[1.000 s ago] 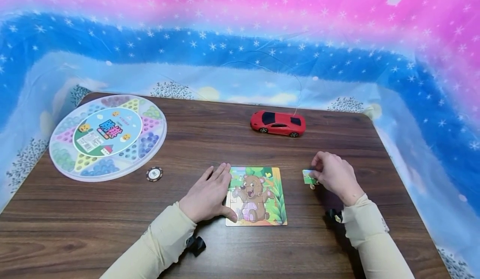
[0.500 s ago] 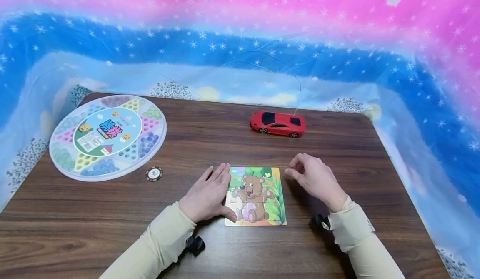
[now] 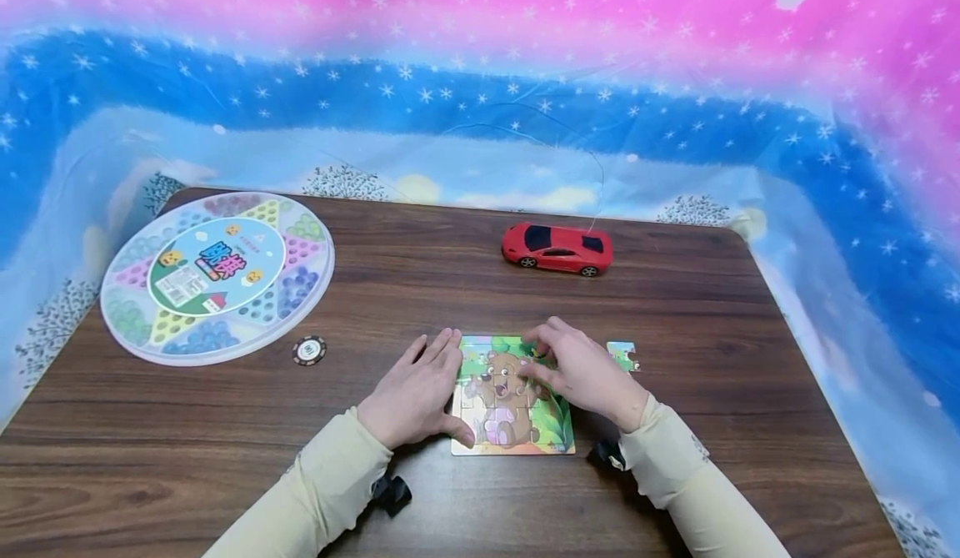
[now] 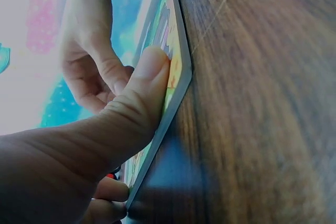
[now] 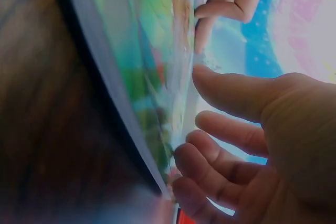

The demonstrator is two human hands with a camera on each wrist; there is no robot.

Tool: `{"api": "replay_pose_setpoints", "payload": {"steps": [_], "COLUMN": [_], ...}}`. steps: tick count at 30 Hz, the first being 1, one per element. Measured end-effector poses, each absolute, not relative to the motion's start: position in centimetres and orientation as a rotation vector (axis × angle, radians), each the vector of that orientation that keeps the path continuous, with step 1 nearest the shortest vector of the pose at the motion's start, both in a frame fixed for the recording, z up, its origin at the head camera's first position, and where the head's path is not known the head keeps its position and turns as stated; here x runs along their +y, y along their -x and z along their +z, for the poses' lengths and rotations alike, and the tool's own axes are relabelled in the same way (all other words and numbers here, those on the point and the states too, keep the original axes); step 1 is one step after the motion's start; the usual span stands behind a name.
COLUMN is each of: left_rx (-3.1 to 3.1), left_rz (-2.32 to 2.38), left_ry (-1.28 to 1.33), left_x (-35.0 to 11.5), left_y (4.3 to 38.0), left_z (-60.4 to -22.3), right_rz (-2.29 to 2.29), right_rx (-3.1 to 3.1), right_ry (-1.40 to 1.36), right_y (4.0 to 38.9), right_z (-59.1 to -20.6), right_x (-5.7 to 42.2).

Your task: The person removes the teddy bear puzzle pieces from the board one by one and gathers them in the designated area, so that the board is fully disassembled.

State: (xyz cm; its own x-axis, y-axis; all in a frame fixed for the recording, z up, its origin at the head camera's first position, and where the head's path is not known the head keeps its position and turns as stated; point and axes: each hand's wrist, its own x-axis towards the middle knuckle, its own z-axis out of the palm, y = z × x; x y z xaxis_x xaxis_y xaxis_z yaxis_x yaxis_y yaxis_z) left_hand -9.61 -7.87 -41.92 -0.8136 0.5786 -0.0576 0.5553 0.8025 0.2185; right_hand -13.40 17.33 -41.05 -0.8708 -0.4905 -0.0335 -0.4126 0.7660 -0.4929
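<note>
with fingers straight and thumb spread away from them, rests left hand (image 3: 408, 398) along the left side of a bear puzzle (image 3: 501, 426), laying thumb over the lower left corner and fingertips beside the upper left one. bends fingers of the right hand (image 3: 591, 373) loosely over the upper right part of the same puzzle, with thumb and forefinger apart in the right wrist view; cannot tell touching from hovering there. partly covers that corner with the same hand in the head view. has the puzzle lying flat at the near middle of a brown wood-grain table (image 3: 450, 512), bear's head toward the far side. has a loose puzzle piece (image 3: 619, 352), green and pale blue, just right of the puzzle and apart from it. wears cream sleeves (image 3: 318, 470) and, at the wrists, black devices (image 3: 393, 495). farther out, faces a red toy car (image 3: 557, 251), nose to the left, near the far edge; to the left, a dark-rimmed chip (image 3: 309, 350) near a large round game case (image 3: 217, 270) patterned with a coloured star. beyond the table, faces pink and blue cloth (image 3: 480, 91) dotted with white snowflakes.
</note>
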Motion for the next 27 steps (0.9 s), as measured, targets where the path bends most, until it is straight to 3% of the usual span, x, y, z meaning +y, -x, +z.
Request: {"api": "replay_pose_setpoints", "payload": {"steps": [27], "left_rx": [2.871], "left_rz": [0.308], "left_ry": [-0.901], "left_x": [-7.8], "left_y": [9.6], "left_z": [-41.9], "right_rz": [-0.517], "right_rx": [2.855], "right_ry": [0.826], "right_y": [13.4], "right_z": [-41.5], "right_x": [15.9]}}
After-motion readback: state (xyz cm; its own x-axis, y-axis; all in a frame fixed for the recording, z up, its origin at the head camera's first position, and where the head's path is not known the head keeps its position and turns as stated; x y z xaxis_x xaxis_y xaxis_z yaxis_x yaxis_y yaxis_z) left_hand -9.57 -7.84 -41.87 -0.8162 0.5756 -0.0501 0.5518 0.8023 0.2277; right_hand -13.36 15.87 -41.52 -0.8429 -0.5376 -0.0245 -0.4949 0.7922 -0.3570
